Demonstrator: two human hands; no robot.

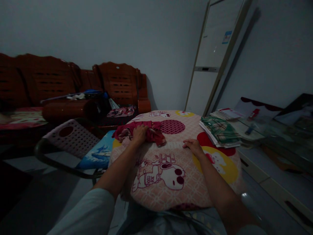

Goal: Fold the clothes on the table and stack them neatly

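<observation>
A crumpled dark red and patterned cloth point(154, 130) lies on a round table with a pink printed cover point(156, 192). On top of the cloth's middle rests my left hand point(140, 133), its fingers bent over the fabric. A pale strip with faint marks point(173, 145) lies flat on the cover, running from the cloth towards the right. My right hand point(193, 146) is at the strip's right end, its thumb and fingertips close together there. Whether it pinches the strip is too dim to tell.
Green checked cloth point(218, 130) lies on a stack at the table's right edge, beside a glass-topped cabinet point(261, 130). At the left stand a chair point(73, 140) with a blue cushion point(99, 153) and wooden seats point(119, 81). A tall white unit point(207, 55) stands behind.
</observation>
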